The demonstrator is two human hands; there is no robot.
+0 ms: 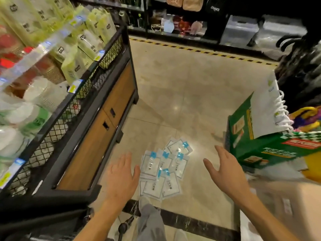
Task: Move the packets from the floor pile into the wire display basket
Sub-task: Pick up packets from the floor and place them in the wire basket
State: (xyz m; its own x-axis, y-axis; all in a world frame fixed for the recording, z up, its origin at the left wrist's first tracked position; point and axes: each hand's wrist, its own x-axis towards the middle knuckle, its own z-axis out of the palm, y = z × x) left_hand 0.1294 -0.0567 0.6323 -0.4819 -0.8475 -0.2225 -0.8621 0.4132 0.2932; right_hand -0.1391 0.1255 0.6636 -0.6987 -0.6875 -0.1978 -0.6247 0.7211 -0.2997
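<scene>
Glossy beige tiled floor point(191, 87), dark shelving point(182, 35)

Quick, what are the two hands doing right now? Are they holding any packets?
Left hand: open, holding nothing, above the packets.
Right hand: open, holding nothing.

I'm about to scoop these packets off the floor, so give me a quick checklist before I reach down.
1. Both hands free: left hand and right hand open, holding nothing: ok.
2. Packets in plain view on the floor, between the hands: ok.
3. Pile tidy for one grab: packets overlap loosely, fanned out: not ok.
4. Room in the wire display basket: already holds goods; free space cannot tell.
5. Green box close beside the right hand: not ok.
</scene>
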